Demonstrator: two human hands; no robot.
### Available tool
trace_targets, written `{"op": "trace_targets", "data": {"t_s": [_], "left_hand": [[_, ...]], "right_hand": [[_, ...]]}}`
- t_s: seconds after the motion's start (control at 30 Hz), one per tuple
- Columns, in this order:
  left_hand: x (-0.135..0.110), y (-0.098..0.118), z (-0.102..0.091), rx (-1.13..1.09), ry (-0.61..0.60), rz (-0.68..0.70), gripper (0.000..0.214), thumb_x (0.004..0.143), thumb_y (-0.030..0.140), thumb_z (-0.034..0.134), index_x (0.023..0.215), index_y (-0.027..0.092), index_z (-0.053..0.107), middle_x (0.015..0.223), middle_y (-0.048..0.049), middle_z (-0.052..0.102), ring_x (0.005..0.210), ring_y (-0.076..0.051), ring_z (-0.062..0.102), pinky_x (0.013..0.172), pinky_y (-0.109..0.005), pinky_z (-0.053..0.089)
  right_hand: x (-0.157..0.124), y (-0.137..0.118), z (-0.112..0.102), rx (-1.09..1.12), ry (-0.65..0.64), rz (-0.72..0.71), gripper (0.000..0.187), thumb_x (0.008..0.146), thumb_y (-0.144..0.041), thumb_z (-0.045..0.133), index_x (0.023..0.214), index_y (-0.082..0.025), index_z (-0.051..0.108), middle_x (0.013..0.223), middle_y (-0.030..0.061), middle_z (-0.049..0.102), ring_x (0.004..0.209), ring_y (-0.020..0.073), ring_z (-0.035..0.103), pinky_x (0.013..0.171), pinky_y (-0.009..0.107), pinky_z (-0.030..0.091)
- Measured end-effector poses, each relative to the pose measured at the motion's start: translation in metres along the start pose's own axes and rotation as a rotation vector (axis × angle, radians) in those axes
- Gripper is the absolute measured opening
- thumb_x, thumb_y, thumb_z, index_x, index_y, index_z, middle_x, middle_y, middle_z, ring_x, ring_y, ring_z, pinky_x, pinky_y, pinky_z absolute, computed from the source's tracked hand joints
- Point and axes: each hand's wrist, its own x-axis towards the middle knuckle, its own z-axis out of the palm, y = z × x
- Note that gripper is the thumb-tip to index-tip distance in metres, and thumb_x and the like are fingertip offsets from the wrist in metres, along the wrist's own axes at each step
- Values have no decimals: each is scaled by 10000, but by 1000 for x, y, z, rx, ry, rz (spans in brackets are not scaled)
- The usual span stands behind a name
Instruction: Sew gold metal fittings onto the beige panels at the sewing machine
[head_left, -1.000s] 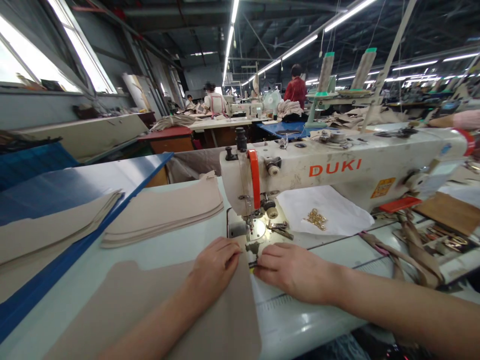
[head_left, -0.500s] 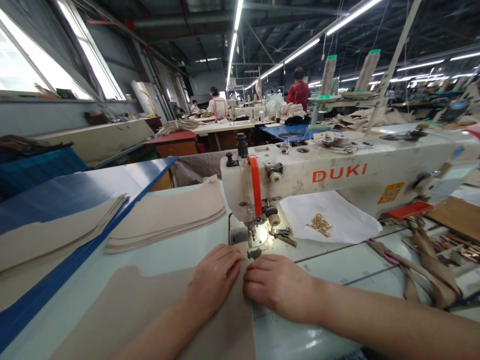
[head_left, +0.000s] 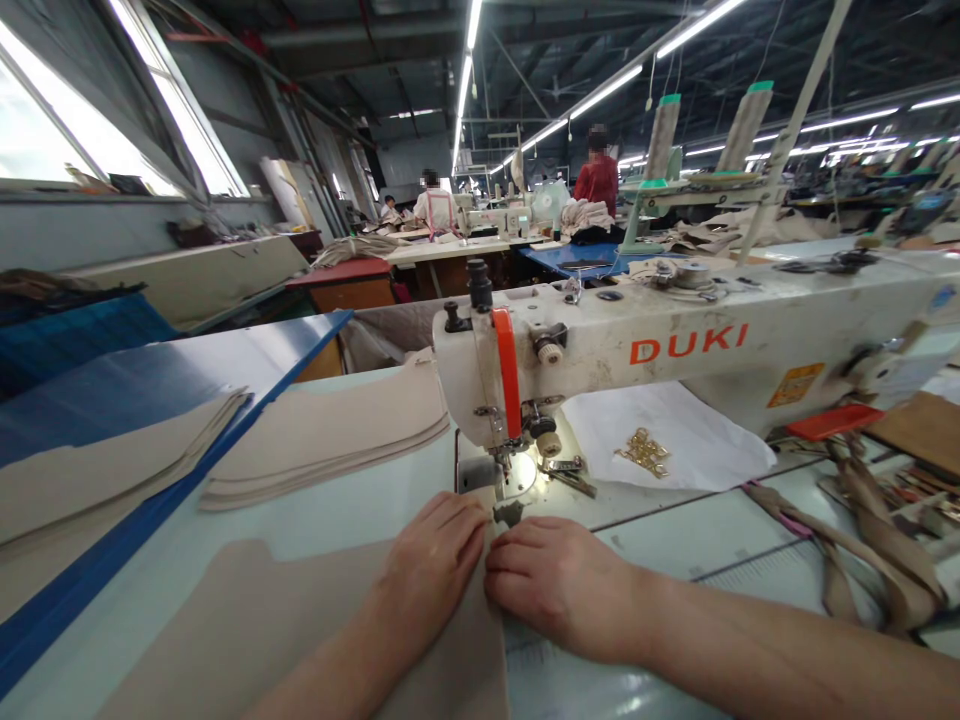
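Now that the right hand (head_left: pixel 559 585) has slid leftward beside the flat, open left hand (head_left: pixel 435 560), both steady the beige fabric panel's (head_left: pixel 247 630) edge at six o'clock from the white DUKI sewing machine's (head_left: pixel 675 345) needle, though I cannot tell whether the right fingers pinch it.

Beige panel (head_left: pixel 247 630), smooth matte cut piece (fabric or leather, hard to tell), lies flat on the pale desk (head_left: pixel 352 505), straight right edge, rounded step at far left, far right corner at the presser foot (head_left: pixel 510 511)

fabric stack (head_left: pixel 330 430) | gold rings (head_left: pixel 643 452) on white cloth (head_left: pixel 697 440) | thread cones (head_left: pixel 661 135)
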Motion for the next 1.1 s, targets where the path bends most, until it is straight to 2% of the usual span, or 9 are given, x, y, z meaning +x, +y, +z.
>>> {"op": "trace_targets", "data": {"t_s": [0.67, 0.83, 1.1], "left_hand": [[2, 2, -2, 13, -21, 11, 215, 909, 141, 406, 784, 174, 578, 753, -28, 645, 720, -162, 588, 696, -293, 511], [1, 1, -2, -15, -42, -32, 228, 911, 162, 407, 763, 176, 580, 732, -26, 640, 698, -162, 583, 671, -298, 517], [-3, 3, -8, -80, -20, -69, 203, 884, 135, 426, 856, 178, 622, 831, -51, 682, 782, -173, 626, 718, -306, 546]], "right_hand": [[0, 0, 1, 7, 15, 4, 184, 913, -209, 464, 774, -159, 574, 803, 33, 609, 765, 161, 515, 714, 288, 410], [2, 1, 2, 18, 34, 59, 147, 896, -216, 486, 825, -144, 593, 839, 54, 626, 824, 173, 538, 788, 297, 424], [4, 2, 4, -34, 68, 165, 108, 892, -170, 496, 903, -131, 596, 941, 76, 629, 951, 189, 527, 887, 317, 414]]}}
